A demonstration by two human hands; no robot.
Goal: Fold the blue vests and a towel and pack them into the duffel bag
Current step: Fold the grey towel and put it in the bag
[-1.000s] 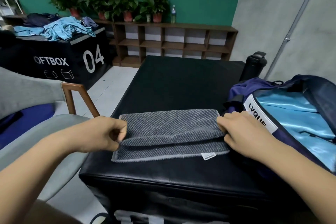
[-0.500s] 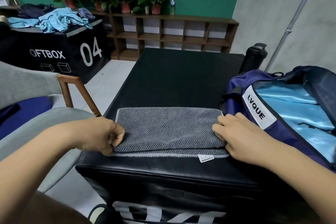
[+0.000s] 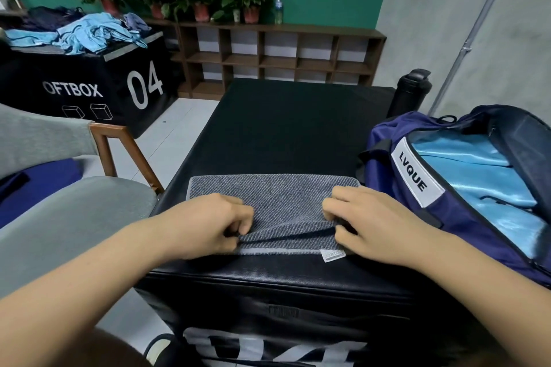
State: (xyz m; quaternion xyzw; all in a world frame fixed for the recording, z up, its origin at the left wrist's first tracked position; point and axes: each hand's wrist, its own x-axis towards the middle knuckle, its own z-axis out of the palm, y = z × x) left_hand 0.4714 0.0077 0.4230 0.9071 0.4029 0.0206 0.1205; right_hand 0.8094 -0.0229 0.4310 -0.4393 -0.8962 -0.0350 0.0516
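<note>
A folded grey towel (image 3: 283, 202) lies near the front edge of the black padded box (image 3: 292, 128). My left hand (image 3: 208, 225) pinches the towel's near edge on the left, and my right hand (image 3: 372, 223) pinches it on the right, lifting the top layer a little. A white label (image 3: 333, 255) shows at the towel's near right corner. The open navy duffel bag (image 3: 402, 208) marked LVQUE sits on the right, with shiny light blue vests (image 3: 471, 170) folded inside it.
A grey chair (image 3: 74, 211) with a wooden frame stands at the left. Behind it a black box marked 04 (image 3: 89, 89) carries a pile of blue clothes (image 3: 89, 33). A black bottle (image 3: 410, 92) stands beyond the bag. Wooden shelves (image 3: 277, 59) with plants line the far wall.
Both hands have moved inward from the towel's ends onto its near edge and now pinch the top layer, which is raised slightly.
</note>
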